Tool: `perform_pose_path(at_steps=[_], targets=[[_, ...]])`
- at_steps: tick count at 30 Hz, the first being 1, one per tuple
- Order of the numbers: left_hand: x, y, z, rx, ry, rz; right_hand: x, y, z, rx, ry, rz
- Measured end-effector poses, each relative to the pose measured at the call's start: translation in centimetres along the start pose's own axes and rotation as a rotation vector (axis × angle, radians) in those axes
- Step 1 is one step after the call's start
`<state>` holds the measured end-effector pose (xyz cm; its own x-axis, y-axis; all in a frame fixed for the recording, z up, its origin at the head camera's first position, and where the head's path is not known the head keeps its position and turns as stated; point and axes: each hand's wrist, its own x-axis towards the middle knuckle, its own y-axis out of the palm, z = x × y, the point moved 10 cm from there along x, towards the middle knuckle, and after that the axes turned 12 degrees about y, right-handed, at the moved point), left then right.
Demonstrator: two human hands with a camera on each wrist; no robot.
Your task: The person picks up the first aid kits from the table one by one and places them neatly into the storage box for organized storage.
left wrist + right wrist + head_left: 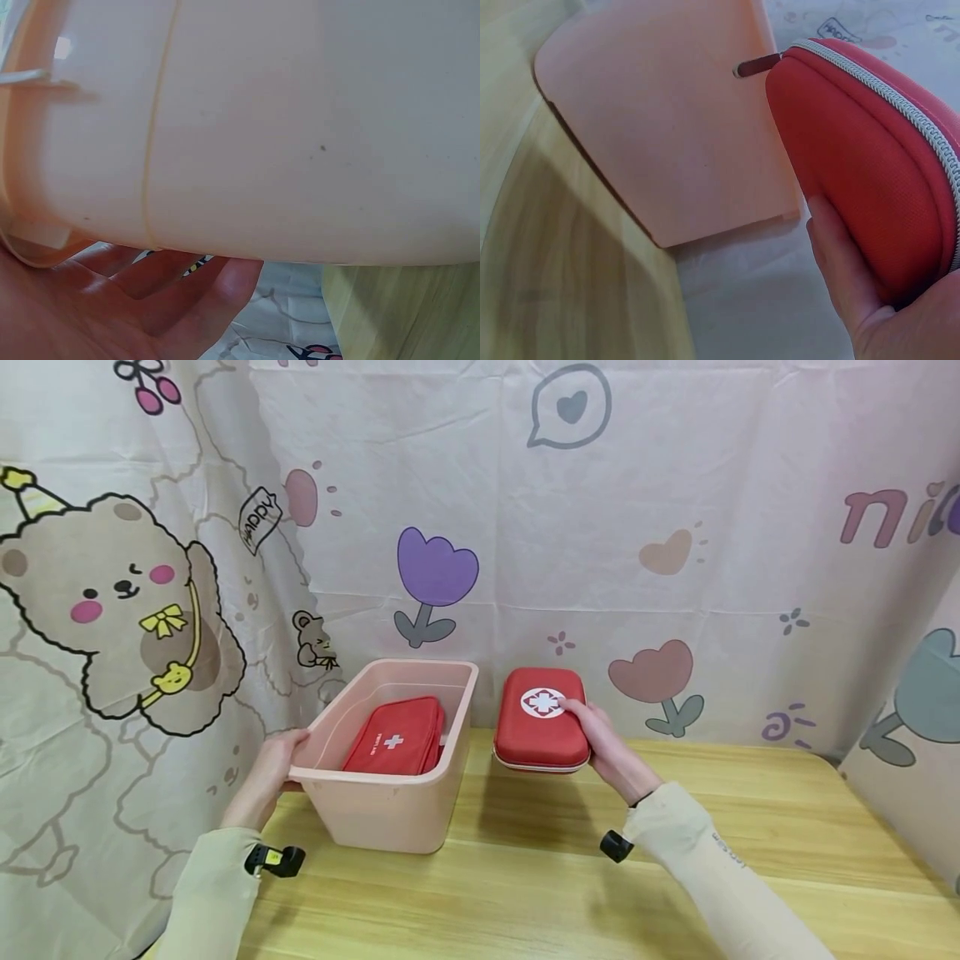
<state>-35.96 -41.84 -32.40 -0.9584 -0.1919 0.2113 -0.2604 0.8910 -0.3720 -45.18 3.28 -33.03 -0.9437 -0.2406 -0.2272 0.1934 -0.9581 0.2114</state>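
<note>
My right hand [606, 742] grips a red hard-shell first aid case [536, 739], thumb on top beside its white cross emblem. The case is raised above the table, just right of a pink plastic bin [390, 814]. Its silver zipper [889, 94] and dangling pull show in the right wrist view. At the bin's left side, my left hand [270, 768] holds the rim. The left fingers [217, 296] lie along the outer wall in the left wrist view. Inside the bin, a flat red first aid pouch [397, 739] with a small white cross leans at a tilt.
The bin stands on a wooden table [525, 902], near its back left part. A printed cloth [555, 527] with flowers and a bear hangs behind and along the left. Another cloth panel borders the right side.
</note>
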Motion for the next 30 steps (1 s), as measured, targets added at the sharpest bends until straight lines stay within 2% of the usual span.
perform_pose_path(at_steps=[30], targets=[[0.1,0.1,0.1,-0.012,-0.029,0.001,-1.8,1.0,4.3,0.036,-0.054,0.035]])
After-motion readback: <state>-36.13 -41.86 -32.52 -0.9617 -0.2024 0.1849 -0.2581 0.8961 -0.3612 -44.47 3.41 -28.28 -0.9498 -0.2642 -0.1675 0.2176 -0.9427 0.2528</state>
